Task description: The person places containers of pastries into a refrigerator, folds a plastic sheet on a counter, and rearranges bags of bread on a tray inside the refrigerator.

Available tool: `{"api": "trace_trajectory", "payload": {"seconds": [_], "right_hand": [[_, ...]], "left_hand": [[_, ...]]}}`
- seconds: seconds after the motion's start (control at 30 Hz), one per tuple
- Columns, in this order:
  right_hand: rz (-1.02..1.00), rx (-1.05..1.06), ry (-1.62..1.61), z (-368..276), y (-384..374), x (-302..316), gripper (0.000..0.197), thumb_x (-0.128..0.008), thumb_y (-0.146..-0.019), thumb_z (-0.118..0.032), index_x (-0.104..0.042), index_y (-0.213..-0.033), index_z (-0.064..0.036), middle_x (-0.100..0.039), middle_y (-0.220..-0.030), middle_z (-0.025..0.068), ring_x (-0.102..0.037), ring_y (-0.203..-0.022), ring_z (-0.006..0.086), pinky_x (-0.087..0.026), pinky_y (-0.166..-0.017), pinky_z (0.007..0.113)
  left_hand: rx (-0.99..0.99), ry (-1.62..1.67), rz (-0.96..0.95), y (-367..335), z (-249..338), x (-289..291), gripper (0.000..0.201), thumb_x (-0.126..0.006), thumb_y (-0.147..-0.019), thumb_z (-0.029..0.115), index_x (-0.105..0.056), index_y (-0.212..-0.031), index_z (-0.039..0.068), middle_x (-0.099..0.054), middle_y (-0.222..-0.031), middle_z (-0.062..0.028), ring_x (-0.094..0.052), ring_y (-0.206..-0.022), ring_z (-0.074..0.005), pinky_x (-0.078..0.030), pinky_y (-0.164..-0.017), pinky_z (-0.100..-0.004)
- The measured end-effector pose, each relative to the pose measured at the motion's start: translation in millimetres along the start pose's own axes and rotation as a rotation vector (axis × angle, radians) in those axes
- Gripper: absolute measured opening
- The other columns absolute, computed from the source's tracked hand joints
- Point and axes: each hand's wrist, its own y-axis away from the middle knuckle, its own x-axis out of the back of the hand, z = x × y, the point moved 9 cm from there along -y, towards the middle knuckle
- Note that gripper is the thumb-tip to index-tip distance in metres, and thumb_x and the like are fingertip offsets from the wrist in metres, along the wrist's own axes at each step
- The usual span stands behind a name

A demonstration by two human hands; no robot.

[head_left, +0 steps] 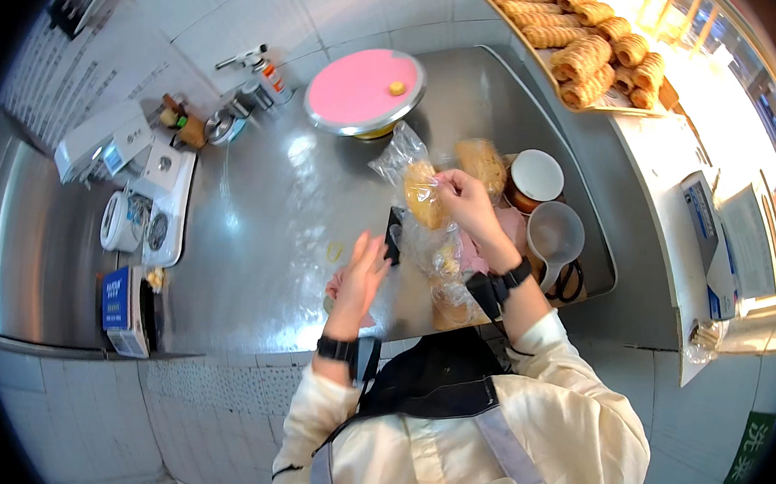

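Head view: bag (pixel 411 176) contents blurred

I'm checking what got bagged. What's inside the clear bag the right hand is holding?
A round golden pastry shows through the clear bag pinched by the right hand. Its far side and anything behind it are hidden.
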Motion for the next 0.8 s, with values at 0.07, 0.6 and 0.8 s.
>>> {"api": "trace_trajectory", "payload": {"seconds": [0.07,0.6,0.8], "right_hand": [[-0.106,-0.015,-0.104,-25,25,-17,0.015,-0.054,-0.086,-0.011,-0.057,-0.097,-0.0013,-0.051,-0.074,-0.0046,-0.045,-0.065,0.0036,-0.038,-0.059,0.018],[-0.051,-0.344,1.408,47,-76,57,0.100,-0.071,-0.064,-0.043,-0.015,-0.140,-0.0100,-0.038,-0.130,0.0269,-0.042,-0.119,0.0364,-0.032,-0.098,0.047],[0.074,-0.352,1.258,32,-67,45,0.101,-0.073,-0.062,-0.026,-0.011,-0.140,-0.0092,-0.038,-0.128,0.0298,-0.047,-0.114,0.0346,-0.036,-0.096,0.047]], "left_hand": [[0.045,-0.037,0.059,-15,-1,-23,0.060,-0.052,-0.090,0.028,-0.025,-0.136,0.001,-0.034,-0.135,-0.0169,-0.033,-0.127,-0.0240,-0.028,-0.103,-0.0352],[-0.541,-0.385,0.289,86,100,0,0.054,-0.066,-0.079,0.008,-0.037,-0.125,-0.001,-0.055,-0.112,-0.0116,-0.055,-0.101,-0.0170,-0.045,-0.087,-0.0294],[-0.486,0.013,0.400,140,92,57,0.052,-0.058,-0.084,0.010,-0.035,-0.128,-0.002,-0.052,-0.117,-0.0098,-0.052,-0.106,-0.0177,-0.043,-0.090,-0.0309]]}}
